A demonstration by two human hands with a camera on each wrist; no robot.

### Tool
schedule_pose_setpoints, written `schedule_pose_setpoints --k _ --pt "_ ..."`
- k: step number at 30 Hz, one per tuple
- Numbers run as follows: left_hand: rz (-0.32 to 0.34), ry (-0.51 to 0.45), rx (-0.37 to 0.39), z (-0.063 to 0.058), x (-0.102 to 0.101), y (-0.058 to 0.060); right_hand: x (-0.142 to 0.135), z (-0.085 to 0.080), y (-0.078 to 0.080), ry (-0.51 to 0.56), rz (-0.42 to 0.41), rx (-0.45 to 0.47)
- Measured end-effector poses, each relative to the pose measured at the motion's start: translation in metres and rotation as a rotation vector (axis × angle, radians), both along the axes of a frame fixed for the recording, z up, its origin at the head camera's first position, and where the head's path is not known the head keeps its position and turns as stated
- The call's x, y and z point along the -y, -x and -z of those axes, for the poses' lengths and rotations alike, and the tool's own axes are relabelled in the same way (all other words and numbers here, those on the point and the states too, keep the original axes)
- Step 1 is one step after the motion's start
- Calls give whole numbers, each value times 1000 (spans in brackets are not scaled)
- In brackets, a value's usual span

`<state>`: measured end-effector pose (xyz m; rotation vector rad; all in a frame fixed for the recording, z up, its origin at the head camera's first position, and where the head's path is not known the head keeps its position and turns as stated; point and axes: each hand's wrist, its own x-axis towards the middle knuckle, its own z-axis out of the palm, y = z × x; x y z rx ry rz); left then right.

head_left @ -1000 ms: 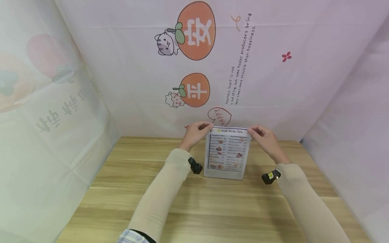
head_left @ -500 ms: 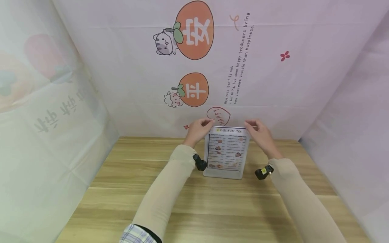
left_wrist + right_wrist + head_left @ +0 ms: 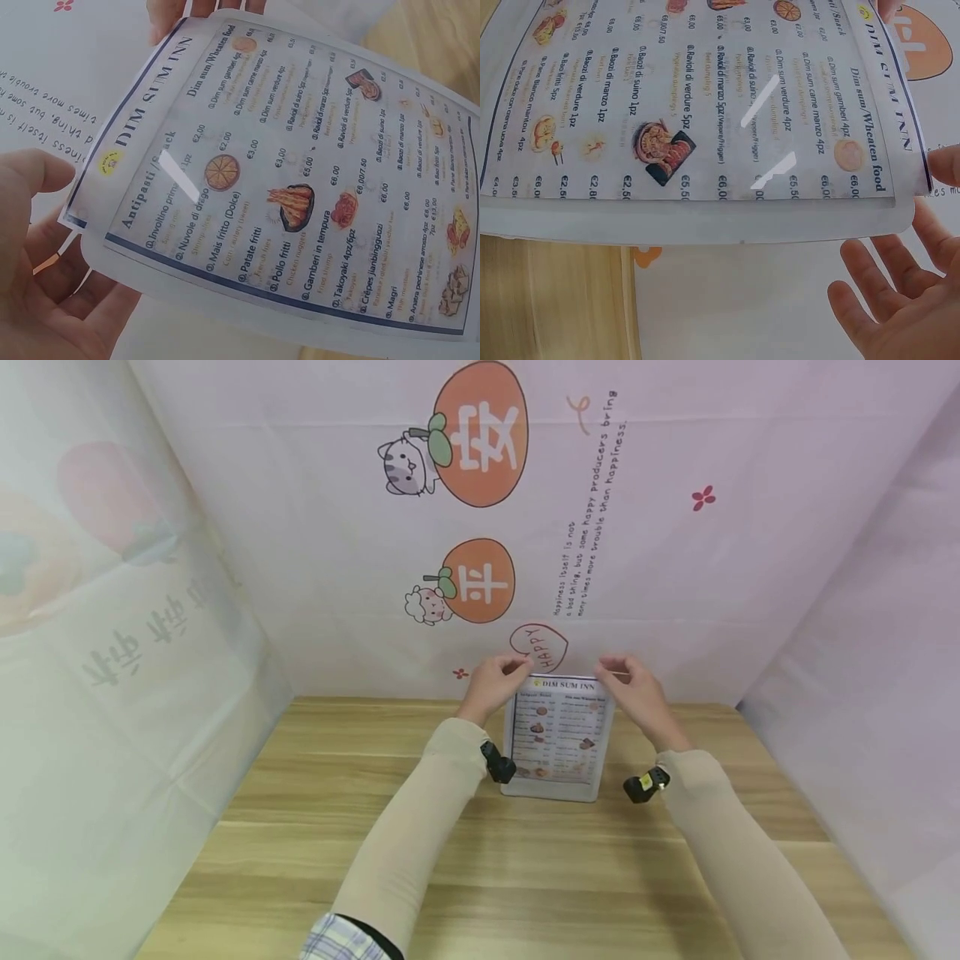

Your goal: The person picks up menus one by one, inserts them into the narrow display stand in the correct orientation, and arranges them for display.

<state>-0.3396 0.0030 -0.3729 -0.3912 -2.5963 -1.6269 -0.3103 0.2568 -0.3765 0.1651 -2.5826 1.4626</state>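
Note:
A printed menu headed DIM SUM INN [image 3: 561, 735] stands tilted back in a white-edged clear holder [image 3: 551, 791] on the table. Its top strip sticks out above the holder. My left hand [image 3: 487, 689] pinches the menu's top left corner; in the left wrist view the thumb lies at the paper's edge, with the other fingers behind. With the thumb at the top right corner, my right hand [image 3: 641, 702] pinches the sheet there. In the right wrist view its other fingers [image 3: 866, 277] spread behind the holder [image 3: 742, 221].
The wood-grain table [image 3: 360, 827] ends at a pale cloth backdrop [image 3: 337, 568] with orange fruit drawings and lettering, close behind the holder. Cloth walls [image 3: 885, 693] flank both sides. A black wrist camera [image 3: 645, 785] sits on each wrist.
Both hands have moved inward along the menu's top edge, so they are closer together, the right one more so. The holder has stayed at about the same spot.

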Motion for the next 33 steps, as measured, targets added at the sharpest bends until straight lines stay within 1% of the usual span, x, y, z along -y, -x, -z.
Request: schedule_pose_setpoints --k 5,10,17,20,27,33 --pt "0 -7 26 4 -1 -1 0 0 -2 1 -22 13" --pt "7 3 6 6 1 -1 -3 1 -3 -13 -41 19" --pt "41 22 -10 11 3 1 -6 4 -2 -42 -60 24" --pt "44 21 -13 12 3 1 -6 5 -2 -53 -61 32" --pt "18 13 10 15 3 1 -4 5 -2 -59 -63 25" --pt "28 -6 36 17 3 0 -6 10 -1 -47 -66 27"
